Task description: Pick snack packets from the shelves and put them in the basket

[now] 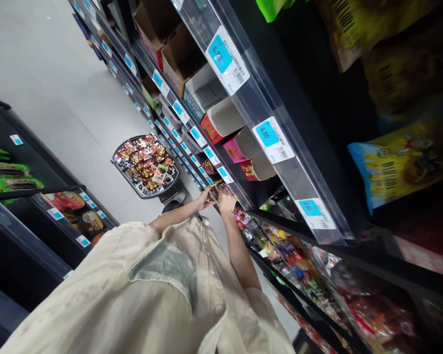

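Both hands are far out in front of me, at the edge of the right-hand shelf, around a small display box (213, 195) of dark snack packets (217, 190). My left hand (205, 198) is closed on the box's near left side. Over the packets, my right hand (227, 200) reaches in with curled fingers; its fingertips are small and partly hidden, so what they grip cannot be made out. To the left of the hands, a black basket (145, 196) holds many brown and red snack packets (142, 160), with one lighter packet on top.
The shelf unit (243, 73) on my right carries price tags (271, 139), open cartons (221, 120) and yellow bags (409, 167). Lower racks hold wrapped sweets (291, 255). Another shelf (25, 128) with green packets stands left. Grey floor (62, 73) lies between.
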